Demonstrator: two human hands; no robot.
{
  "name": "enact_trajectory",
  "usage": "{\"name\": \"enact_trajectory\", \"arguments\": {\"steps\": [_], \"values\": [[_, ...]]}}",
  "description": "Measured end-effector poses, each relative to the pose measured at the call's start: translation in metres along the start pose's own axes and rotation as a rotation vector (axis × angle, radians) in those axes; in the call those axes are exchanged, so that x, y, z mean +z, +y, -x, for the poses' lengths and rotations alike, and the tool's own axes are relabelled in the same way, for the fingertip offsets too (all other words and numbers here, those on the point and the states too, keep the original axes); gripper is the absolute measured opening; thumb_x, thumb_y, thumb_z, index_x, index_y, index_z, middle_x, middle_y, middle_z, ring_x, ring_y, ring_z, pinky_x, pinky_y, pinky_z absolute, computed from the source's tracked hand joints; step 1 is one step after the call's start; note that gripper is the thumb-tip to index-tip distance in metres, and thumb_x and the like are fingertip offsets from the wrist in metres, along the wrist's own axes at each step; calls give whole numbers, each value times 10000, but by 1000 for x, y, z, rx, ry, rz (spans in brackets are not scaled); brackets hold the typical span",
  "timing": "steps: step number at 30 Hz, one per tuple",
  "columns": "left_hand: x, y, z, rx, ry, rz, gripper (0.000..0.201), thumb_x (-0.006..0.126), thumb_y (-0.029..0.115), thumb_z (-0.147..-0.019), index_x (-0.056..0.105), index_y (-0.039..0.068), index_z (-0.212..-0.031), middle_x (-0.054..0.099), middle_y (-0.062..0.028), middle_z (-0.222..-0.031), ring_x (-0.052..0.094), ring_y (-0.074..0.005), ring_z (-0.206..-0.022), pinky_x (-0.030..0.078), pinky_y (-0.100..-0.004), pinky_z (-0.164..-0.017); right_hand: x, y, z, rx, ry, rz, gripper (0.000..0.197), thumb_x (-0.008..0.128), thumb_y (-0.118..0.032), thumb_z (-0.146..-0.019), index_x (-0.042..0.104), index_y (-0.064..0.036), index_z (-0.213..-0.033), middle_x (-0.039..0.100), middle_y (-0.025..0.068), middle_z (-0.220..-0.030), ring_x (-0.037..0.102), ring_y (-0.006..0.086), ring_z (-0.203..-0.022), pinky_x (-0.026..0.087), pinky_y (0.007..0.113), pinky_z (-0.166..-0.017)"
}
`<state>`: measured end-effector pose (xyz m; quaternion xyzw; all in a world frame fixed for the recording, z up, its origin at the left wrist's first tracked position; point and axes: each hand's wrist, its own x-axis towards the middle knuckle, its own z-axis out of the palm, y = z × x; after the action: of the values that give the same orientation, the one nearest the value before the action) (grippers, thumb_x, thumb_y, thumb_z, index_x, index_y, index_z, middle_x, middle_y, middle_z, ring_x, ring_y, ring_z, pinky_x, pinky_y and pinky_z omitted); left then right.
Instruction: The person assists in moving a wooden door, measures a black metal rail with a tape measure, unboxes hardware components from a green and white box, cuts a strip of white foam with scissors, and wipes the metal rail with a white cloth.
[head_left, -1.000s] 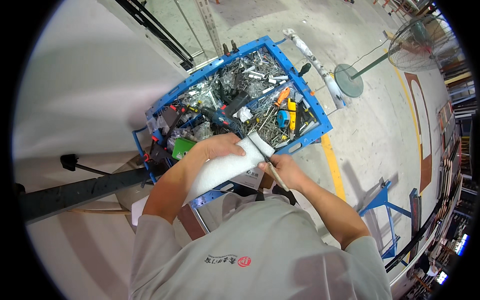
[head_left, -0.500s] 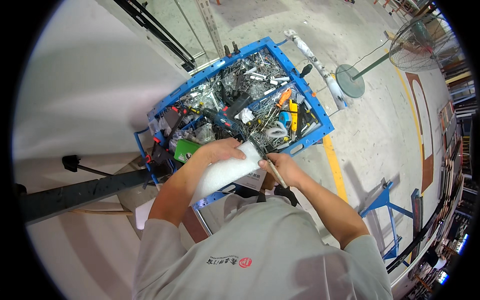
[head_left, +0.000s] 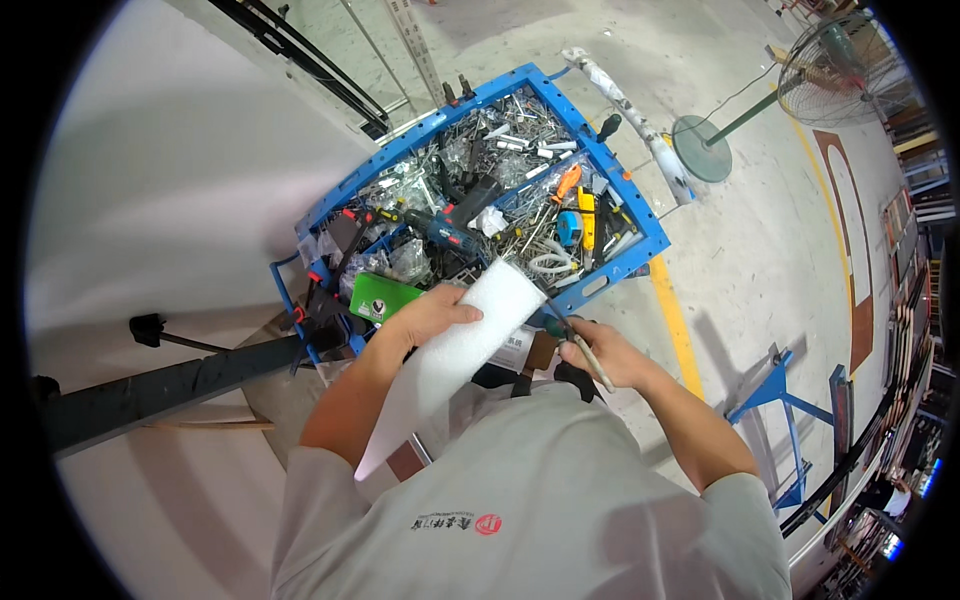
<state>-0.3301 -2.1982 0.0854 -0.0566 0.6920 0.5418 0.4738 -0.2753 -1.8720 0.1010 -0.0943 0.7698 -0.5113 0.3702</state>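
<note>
My left hand (head_left: 432, 315) grips a long white foam strip (head_left: 452, 355) that slants from my chest up toward the cart. Just right of the strip's upper end, my right hand (head_left: 598, 356) is closed on a thin tool with a pale handle (head_left: 590, 362) whose dark tip points at the foam. Both hands hover over the near edge of a blue tool cart (head_left: 620, 268) heaped with screws, metal parts, a dark power drill (head_left: 440, 228), orange and yellow tools and a green card (head_left: 381, 297).
A large pale curved panel (head_left: 170, 190) fills the left. A dark beam (head_left: 150, 385) with a clamp crosses at lower left. A standing fan (head_left: 830, 62) with a round base, a yellow floor line (head_left: 672, 315) and a blue frame (head_left: 775, 395) lie to the right on concrete.
Both hands stay on the foam strip and the tool. The strip has shifted slightly and the view has moved a little.
</note>
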Motion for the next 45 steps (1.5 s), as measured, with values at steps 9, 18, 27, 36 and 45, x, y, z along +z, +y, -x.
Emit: {"name": "enact_trajectory", "arguments": {"steps": [9, 18, 27, 36, 45], "values": [[8, 11, -11, 24, -77, 97, 306, 694, 103, -877, 671, -62, -1133, 715, -95, -993, 678, -161, -842, 551, -315, -764, 5, -20, -6, -20, 15, 76, 523, 614, -499, -939, 640, 24, -936, 645, 191, -744, 622, 323, -709, 498, 407, -709], [4, 9, -10, 9, -30, -58, 330, 704, 178, -857, 702, -53, -1093, 721, -91, -912, 668, -157, -743, 531, -310, -670, 6, -29, 0, -20, 48, 164, 482, 645, -439, -932, 672, 38, -868, 665, 219, -753, 652, 356, -711, 508, 430, -704], [-1, 12, -6, -7, -102, -120, 372, 706, 195, -827, 689, -42, -1114, 716, -101, -940, 663, -162, -767, 522, -307, -695, 22, -29, -19, 7, 72, 114, 510, 640, -460, -937, 692, 38, -839, 637, 222, -685, 646, 364, -680, 499, 448, -676], [-11, 7, -17, -85, -151, -65, 367, 709, 185, -826, 683, -42, -1114, 714, -88, -938, 663, -151, -758, 527, -305, -697, 25, -34, -44, 70, 87, 49, 600, 588, -527, -950, 694, 54, -843, 648, 252, -752, 644, 358, -724, 506, 443, -719], [-8, -1, -21, -90, -136, -202, 330, 701, 168, -854, 682, -37, -1113, 715, -90, -948, 661, -157, -776, 532, -304, -715, 39, -17, -45, -6, 146, -155, 514, 682, -454, -910, 643, 42, -1037, 645, 159, -767, 629, 255, -736, 505, 406, -688]]}}
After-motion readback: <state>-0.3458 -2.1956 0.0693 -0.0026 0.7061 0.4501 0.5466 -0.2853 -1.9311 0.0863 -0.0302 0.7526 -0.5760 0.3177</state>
